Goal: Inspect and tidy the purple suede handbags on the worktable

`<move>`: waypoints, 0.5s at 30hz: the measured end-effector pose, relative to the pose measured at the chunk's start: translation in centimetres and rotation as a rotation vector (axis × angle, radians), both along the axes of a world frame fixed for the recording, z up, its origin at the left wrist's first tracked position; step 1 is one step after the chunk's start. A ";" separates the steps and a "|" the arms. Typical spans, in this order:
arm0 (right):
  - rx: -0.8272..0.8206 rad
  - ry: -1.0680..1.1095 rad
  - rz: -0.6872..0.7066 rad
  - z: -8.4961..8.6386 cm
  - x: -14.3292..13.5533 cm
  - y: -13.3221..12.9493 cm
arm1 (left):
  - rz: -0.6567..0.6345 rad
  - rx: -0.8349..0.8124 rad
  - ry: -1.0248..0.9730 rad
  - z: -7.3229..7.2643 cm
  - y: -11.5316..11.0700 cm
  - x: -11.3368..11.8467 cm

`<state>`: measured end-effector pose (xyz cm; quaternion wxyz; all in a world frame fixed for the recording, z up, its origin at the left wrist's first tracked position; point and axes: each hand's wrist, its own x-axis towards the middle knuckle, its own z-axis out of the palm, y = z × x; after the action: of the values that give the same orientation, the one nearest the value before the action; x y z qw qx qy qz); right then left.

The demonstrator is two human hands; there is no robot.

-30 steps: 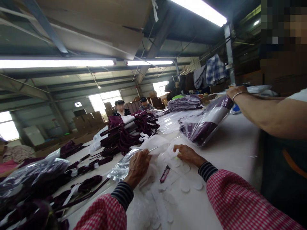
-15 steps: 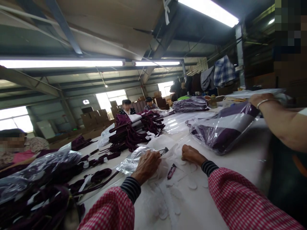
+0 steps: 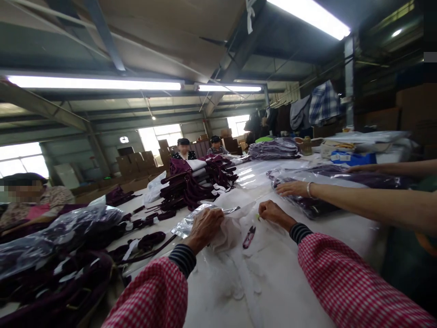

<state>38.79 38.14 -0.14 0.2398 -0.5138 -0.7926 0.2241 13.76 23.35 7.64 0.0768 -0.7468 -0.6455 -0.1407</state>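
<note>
My left hand [image 3: 208, 224] is closed, its fingers curled on a crumpled, thin white sheet [image 3: 223, 234]. Beside it lies a shiny silver plastic pouch [image 3: 184, 224], partly covered by that hand. My right hand [image 3: 275, 214] is closed in a pinch at the far side of the same white material. A small yellow-green bit [image 3: 258, 217] shows at its fingertips, too small to name. Between my hands, a pair of pink-handled thread snips [image 3: 249, 237] rests on the white table [image 3: 283, 278].
A co-worker's hands [image 3: 295, 189] lie on a purple item in clear plastic [image 3: 314, 207] at right. Purple straps and bags [image 3: 194, 184] are piled ahead, with more plastic-covered purple pieces [image 3: 68, 237] at left. Another wrapped stack [image 3: 273, 149] stands farther back.
My left hand has shifted slightly left, and the white sheet bunches by its fingers. The yellow-green bit now shows at my right fingertips. The co-worker's wrapped item has gone from raised to flat.
</note>
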 end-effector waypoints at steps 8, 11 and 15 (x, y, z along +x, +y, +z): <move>0.167 -0.261 0.016 1.2 -2.2 -1.0 | -0.279 -0.094 0.160 0.5 -3.1 0.1; 0.170 -0.295 0.043 2.5 -1.8 -1.3 | -0.312 -0.124 0.228 1.9 -4.0 -1.0; 0.214 -0.330 0.038 4.0 -1.6 -1.6 | -0.259 -0.117 0.213 2.8 -5.6 -1.5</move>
<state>37.16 36.59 3.81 0.1559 -0.5001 -0.8500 0.0557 12.22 17.79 10.46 0.0827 -0.8376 -0.5390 -0.0316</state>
